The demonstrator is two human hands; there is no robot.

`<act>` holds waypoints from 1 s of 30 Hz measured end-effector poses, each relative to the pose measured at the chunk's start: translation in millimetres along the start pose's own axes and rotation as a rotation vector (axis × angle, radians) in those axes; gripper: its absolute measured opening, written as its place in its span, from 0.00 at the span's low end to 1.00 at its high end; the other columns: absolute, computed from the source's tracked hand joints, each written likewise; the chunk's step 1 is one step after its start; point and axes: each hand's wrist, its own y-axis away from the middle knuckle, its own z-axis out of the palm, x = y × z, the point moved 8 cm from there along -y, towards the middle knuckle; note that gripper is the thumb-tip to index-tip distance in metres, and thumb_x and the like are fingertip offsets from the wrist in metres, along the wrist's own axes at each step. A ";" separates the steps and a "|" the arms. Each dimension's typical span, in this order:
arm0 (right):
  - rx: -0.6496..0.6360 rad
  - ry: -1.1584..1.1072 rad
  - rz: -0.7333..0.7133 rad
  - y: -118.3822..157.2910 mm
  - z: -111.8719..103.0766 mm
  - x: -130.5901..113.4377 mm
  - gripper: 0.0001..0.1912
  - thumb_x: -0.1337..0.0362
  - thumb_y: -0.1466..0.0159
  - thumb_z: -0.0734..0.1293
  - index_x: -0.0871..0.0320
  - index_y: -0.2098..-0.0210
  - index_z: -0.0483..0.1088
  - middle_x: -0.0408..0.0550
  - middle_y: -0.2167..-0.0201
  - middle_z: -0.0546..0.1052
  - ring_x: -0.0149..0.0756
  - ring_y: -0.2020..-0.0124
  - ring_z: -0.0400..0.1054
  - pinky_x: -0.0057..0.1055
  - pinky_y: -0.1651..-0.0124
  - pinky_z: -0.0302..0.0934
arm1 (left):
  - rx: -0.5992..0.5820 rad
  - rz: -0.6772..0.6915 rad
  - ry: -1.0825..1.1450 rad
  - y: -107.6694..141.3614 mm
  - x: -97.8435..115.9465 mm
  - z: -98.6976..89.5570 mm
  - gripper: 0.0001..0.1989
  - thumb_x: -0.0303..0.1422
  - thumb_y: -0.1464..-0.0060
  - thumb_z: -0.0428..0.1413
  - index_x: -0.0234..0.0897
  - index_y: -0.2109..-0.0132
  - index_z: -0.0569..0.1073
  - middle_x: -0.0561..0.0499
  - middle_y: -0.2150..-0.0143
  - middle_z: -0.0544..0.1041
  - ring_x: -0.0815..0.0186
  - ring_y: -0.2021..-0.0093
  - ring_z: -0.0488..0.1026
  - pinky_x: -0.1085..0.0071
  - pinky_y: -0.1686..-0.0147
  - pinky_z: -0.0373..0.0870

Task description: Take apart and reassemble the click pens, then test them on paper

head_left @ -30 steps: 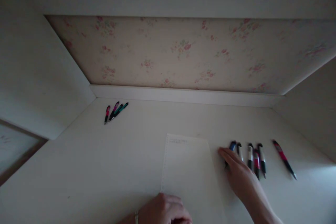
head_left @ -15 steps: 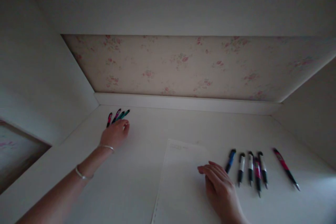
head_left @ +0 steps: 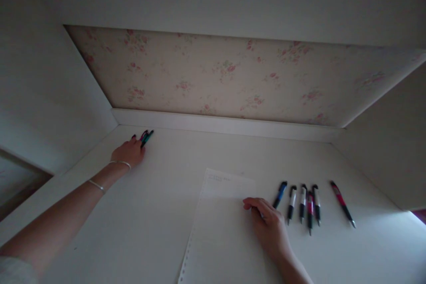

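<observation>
At the back left of the white desk, my left hand (head_left: 129,152) is closed about a small group of pens, its fingers on their left side and its thumb on the right. A green pen (head_left: 147,138) and a pink-and-black pen (head_left: 143,135) stick out past the hand; the rest of the group is hidden. My right hand (head_left: 268,226) rests over the right side of a white punched sheet (head_left: 216,222), fingers curled in; whatever they may hold is hidden. Just beside it lies a blue pen (head_left: 280,194).
Right of the blue pen, several white-and-black pens (head_left: 303,202) lie side by side, with a pink pen (head_left: 310,213) among them. Farther right lies another pink-and-black pen (head_left: 342,204). A raised ledge (head_left: 216,122) and side walls border the desk (head_left: 143,213).
My left hand has moved left around the pens, covering more of them. The fingers of my right hand have curled in more. The whole view has shifted slightly.
</observation>
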 end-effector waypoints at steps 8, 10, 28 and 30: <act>-0.001 0.007 0.085 0.9 0.0 12.9 0.13 0.69 0.39 0.60 0.55 0.69 0.78 0.46 0.73 0.81 0.40 0.69 0.77 0.33 0.63 0.72 | -0.107 -0.142 0.068 -10.9 -1.2 2.1 0.17 0.36 0.35 0.57 0.35 0.42 0.71 0.43 0.43 0.73 0.56 0.50 0.75 0.54 0.52 0.75; -0.002 0.013 0.089 1.2 0.6 14.4 0.13 0.68 0.39 0.61 0.54 0.69 0.78 0.46 0.73 0.81 0.40 0.68 0.77 0.34 0.63 0.72 | -0.123 -0.185 0.092 -9.9 0.4 2.7 0.17 0.36 0.35 0.57 0.35 0.42 0.71 0.43 0.44 0.73 0.56 0.50 0.75 0.54 0.52 0.75; -0.133 0.076 -0.294 20.3 25.6 -43.5 0.32 0.77 0.35 0.57 0.49 0.34 0.61 0.54 0.51 0.80 0.42 0.57 0.77 0.40 0.56 0.74 | -0.305 0.213 0.839 159.9 159.9 -26.5 0.22 0.46 0.31 0.43 0.36 0.54 0.76 0.55 0.74 0.75 0.64 0.73 0.73 0.72 0.71 0.69; -0.188 0.058 -0.291 24.5 33.4 -53.3 0.31 0.76 0.34 0.58 0.50 0.33 0.59 0.55 0.52 0.80 0.44 0.56 0.77 0.40 0.56 0.74 | -0.365 0.325 1.015 191.8 190.1 -25.8 0.18 0.43 0.32 0.46 0.39 0.53 0.78 0.51 0.67 0.79 0.63 0.66 0.75 0.71 0.63 0.70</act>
